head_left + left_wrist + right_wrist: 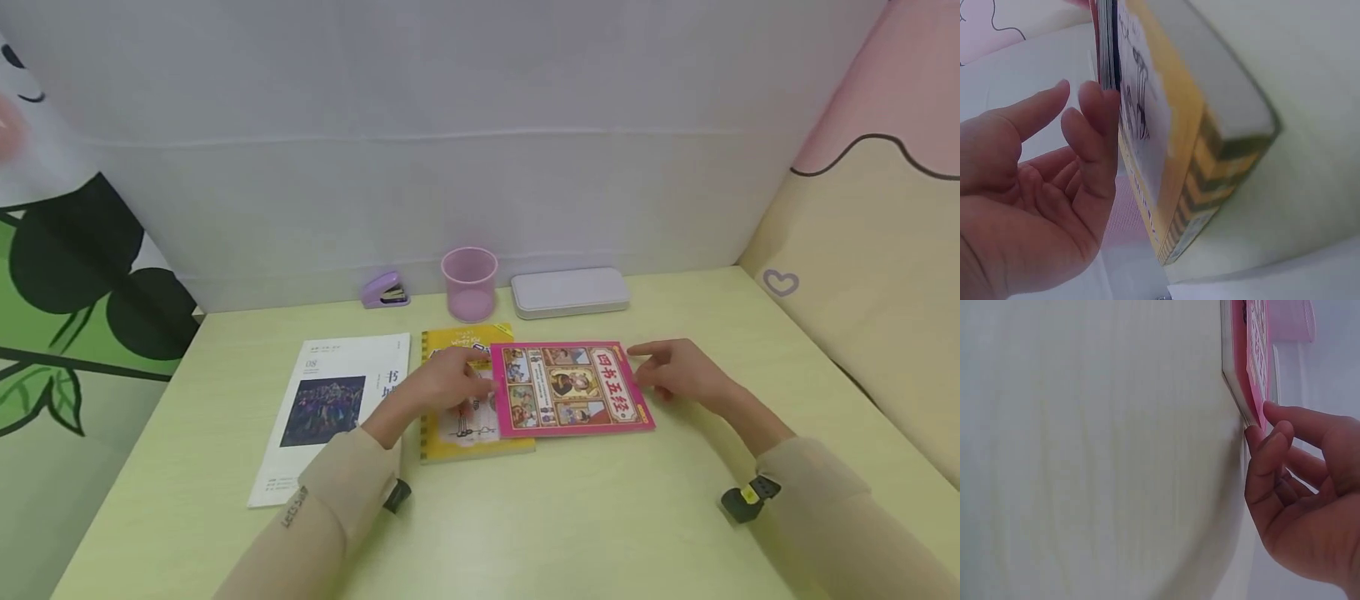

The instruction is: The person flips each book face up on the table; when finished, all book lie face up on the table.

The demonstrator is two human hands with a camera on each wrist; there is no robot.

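Note:
A pink picture book point(572, 387) with a comic-style cover lies partly over a yellow spiral-bound book point(457, 450). My left hand point(453, 379) is at the pink book's left edge, above the yellow book. In the left wrist view its fingers point(1094, 137) are loosely bent beside the stacked books, with one digit standing apart from them. On the other side, my right hand point(678, 367) holds the pink book's right edge. The right wrist view shows fingertips at the pink book's corner point(1254, 394), where the cover stands slightly off the pages.
To the left lies a white booklet point(330, 417) with a dark picture, partly behind my left sleeve. Along the back stand a purple stapler point(384, 290), a pink translucent cup point(470, 283) and a pale flat case point(570, 292), before a white cloth backdrop point(465, 100).

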